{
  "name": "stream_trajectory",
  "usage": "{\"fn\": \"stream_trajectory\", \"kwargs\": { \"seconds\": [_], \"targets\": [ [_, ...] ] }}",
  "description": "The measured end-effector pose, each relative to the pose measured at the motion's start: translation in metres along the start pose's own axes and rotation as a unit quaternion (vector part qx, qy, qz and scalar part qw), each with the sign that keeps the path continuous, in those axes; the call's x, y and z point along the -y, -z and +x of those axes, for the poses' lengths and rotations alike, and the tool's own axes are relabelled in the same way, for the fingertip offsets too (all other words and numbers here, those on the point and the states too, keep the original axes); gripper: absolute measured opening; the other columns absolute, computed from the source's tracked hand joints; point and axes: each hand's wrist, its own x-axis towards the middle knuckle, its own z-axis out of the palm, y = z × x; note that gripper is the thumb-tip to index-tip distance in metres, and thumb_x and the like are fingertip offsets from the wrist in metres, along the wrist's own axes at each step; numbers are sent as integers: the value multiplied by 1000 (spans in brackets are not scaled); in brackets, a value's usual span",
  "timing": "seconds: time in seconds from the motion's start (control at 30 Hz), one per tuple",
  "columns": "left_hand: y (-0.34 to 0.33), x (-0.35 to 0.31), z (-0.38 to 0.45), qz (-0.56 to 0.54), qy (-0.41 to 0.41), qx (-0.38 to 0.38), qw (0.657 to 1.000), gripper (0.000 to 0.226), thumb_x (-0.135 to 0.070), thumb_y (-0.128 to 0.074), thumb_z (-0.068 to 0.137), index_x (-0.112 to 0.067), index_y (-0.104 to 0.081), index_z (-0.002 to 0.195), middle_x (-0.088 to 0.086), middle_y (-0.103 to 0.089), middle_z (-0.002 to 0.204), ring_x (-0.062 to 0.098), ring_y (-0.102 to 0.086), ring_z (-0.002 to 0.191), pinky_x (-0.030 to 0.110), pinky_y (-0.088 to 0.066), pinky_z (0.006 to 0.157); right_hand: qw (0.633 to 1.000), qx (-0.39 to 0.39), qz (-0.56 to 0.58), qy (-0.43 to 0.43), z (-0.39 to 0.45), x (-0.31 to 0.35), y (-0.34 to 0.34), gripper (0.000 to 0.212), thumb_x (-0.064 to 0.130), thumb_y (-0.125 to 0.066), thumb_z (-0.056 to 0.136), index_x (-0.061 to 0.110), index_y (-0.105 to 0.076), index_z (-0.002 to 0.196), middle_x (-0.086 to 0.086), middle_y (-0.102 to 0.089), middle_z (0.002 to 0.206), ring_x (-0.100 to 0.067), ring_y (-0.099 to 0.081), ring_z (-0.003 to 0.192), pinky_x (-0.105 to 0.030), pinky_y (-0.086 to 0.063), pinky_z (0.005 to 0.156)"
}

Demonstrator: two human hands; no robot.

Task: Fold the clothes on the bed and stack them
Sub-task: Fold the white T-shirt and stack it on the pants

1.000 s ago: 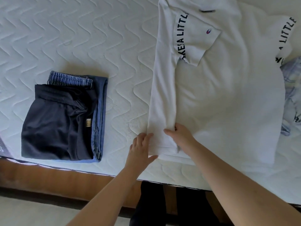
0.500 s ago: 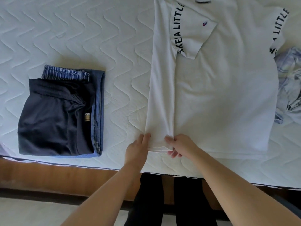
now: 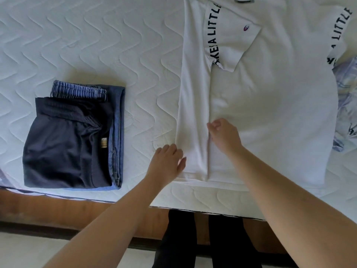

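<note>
A white T-shirt [image 3: 270, 105] with black lettering on its sleeves lies flat on the quilted white mattress [image 3: 96, 45]. Its left side and sleeve are folded inward in a long strip. My left hand [image 3: 168, 163] rests flat at the strip's outer edge near the hem, fingers relaxed. My right hand [image 3: 224, 136] lies on the strip's inner edge a little higher up, fingers loosely curled, pressing the cloth. At the left sits a stack of folded clothes [image 3: 73, 140]: dark navy shorts on top of blue denim.
A crumpled pale blue-and-white garment [image 3: 347, 105] lies at the right edge beside the shirt. The wooden bed frame [image 3: 58, 207] runs along the mattress's near edge. My dark-trousered legs [image 3: 202, 238] stand against it.
My right hand has slid up along the folded strip's inner edge, away from the hem. My left hand stays by the outer edge. The view has shifted slightly.
</note>
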Motion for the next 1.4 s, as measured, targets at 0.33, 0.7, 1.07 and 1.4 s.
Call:
{"fn": "stream_trajectory", "kwargs": {
  "seconds": [0.33, 0.7, 1.07, 1.4],
  "targets": [
    [-23, 4, 80, 51, 44, 117, 991, 67, -49, -17, 102, -16, 4, 156, 4, 12, 163, 21, 10, 150, 43, -7, 122, 994, 74, -84, 6, 33, 1, 7, 37, 37, -58, 91, 19, -58, 59, 2, -68, 59, -17, -65, 58, -30, -53, 65],
    [14, 24, 158, 43, 2, -21, 999, 34, -30, -44, 97, -15, -63, 121, 8, -60, 124, 29, -58, 115, 44, -44, 96, 936, -29, 345, -68, 124, 44, 72, 17, 24, -63, 94, 17, -52, 106, -6, -62, 88, -13, -57, 63, -25, -47, 56],
    [20, 36, 300, 51, 33, 77, 995, 61, -47, -32, 102, -29, -10, 156, 0, 1, 164, 19, 1, 151, 39, -3, 122, 937, -79, 333, -69, 189, 85, 106, 13, 21, -60, 92, 13, -60, 103, -3, -61, 90, -14, -59, 65, -23, -41, 51],
    [-19, 46, 308, 77, -15, 52, 996, 60, -55, -22, 98, -44, 4, 152, 11, 9, 163, 30, 5, 151, 47, 0, 121, 943, -315, 23, 105, 180, 73, 99, 40, 14, -62, 85, 10, -54, 123, -6, -57, 114, -28, -52, 109, -38, -37, 93]
  ]
}}
